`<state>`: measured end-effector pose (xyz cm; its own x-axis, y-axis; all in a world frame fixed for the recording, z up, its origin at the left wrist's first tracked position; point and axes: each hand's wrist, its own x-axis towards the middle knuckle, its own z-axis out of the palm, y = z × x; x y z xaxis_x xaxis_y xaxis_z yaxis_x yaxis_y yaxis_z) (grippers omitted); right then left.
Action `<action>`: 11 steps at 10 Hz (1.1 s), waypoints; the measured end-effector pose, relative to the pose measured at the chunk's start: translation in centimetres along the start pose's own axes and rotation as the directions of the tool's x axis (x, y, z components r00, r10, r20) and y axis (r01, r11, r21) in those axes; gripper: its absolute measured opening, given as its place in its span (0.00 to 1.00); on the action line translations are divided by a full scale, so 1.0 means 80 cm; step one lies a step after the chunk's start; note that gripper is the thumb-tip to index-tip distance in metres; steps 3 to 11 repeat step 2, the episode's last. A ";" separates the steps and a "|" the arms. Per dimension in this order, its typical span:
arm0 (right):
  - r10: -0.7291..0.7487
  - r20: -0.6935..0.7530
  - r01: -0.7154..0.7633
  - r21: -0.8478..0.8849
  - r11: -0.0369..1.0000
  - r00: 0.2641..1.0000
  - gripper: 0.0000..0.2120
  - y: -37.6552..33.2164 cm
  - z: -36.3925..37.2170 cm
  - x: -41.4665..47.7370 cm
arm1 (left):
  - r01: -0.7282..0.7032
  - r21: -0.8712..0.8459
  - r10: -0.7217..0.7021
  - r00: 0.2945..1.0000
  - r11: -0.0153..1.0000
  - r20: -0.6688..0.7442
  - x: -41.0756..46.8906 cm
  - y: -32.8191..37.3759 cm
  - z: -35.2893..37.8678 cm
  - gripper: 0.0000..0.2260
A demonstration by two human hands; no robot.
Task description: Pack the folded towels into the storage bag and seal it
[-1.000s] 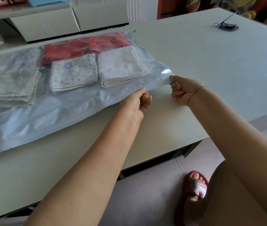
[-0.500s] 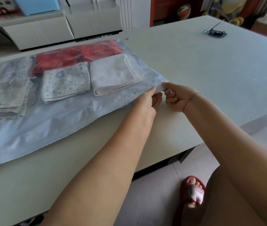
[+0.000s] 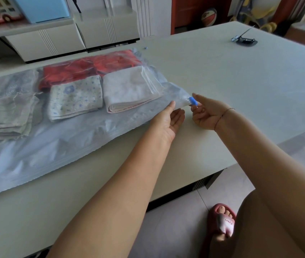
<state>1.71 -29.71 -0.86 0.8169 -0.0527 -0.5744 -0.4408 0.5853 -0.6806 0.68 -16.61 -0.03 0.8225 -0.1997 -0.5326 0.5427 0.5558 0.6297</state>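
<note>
The clear, blue-tinted plastic storage bag (image 3: 64, 146) lies flat on the pale matte bench (image 3: 241, 81), with soft folded towels (image 3: 129, 90) inside. Its seal strip runs along the near edge, leftward and toward the person from the small blue plastic slider clip (image 3: 192, 100) at the right corner. The right hand (image 3: 207, 116) pinches that clip in curled fingers. The left hand (image 3: 168, 121), just beside it, seems to nip the slick film between thumb and fingers, likely steadying it for a leftward pull.
</note>
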 end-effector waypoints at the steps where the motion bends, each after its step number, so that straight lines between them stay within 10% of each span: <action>1: 0.016 -0.036 -0.016 -0.003 1.000 0.999 0.17 -0.001 -0.004 -0.003 | 0.032 -0.012 -0.032 0.999 0.999 0.014 -0.013 0.007 -0.007 0.07; 11: 0.009 -0.052 -0.010 -0.007 1.000 0.999 0.15 0.008 -0.013 -0.013 | 0.070 0.038 -0.071 0.996 0.997 0.046 -0.029 -0.002 -0.032 0.08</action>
